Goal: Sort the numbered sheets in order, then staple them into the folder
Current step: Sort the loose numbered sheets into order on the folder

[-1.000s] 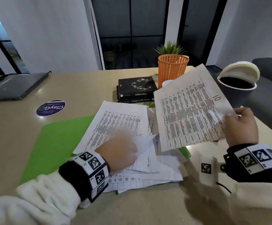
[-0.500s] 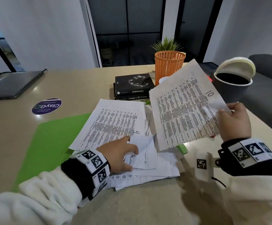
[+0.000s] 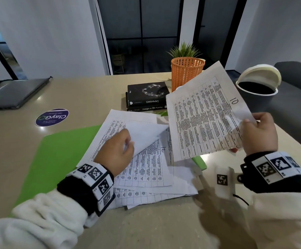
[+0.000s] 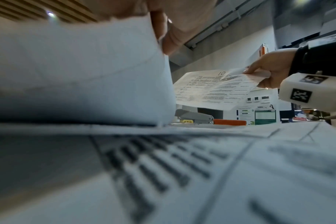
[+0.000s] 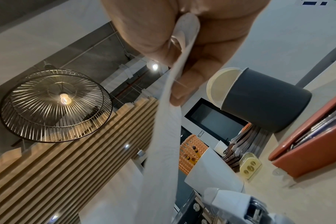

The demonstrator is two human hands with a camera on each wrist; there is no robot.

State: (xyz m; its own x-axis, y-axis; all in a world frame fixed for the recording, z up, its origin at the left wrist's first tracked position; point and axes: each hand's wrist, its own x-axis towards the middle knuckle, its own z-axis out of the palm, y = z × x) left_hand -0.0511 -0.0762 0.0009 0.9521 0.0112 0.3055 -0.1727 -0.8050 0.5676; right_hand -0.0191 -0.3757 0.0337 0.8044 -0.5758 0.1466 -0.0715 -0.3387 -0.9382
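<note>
A loose pile of printed sheets [image 3: 146, 169] lies on the table, partly over a green folder [image 3: 56, 155]. My left hand [image 3: 117, 150] pinches the corner of the top sheet [image 3: 142, 133] and peels it back, baring a sheet marked 12 [image 3: 163, 149]. My right hand [image 3: 257, 133] holds up sheets [image 3: 203, 115] by their right edge, the front one marked 10 [image 3: 234, 100]; the right wrist view shows thumb and fingers pinching that paper [image 5: 169, 121]. A grey stapler [image 4: 194, 117] sits behind the pile in the left wrist view.
Two black books [image 3: 147, 96], an orange mesh basket [image 3: 186, 74] with a plant and a grey bin with a white swing lid [image 3: 257, 88] stand at the back. A closed laptop [image 3: 13, 92] and a round purple sticker [image 3: 52, 117] lie left. An orange case [image 5: 313, 141] lies right.
My left hand has taken the corner of the pile's top sheet and folded it back toward the left, uncovering the sheet marked 12. The right hand still holds up the sheets.
</note>
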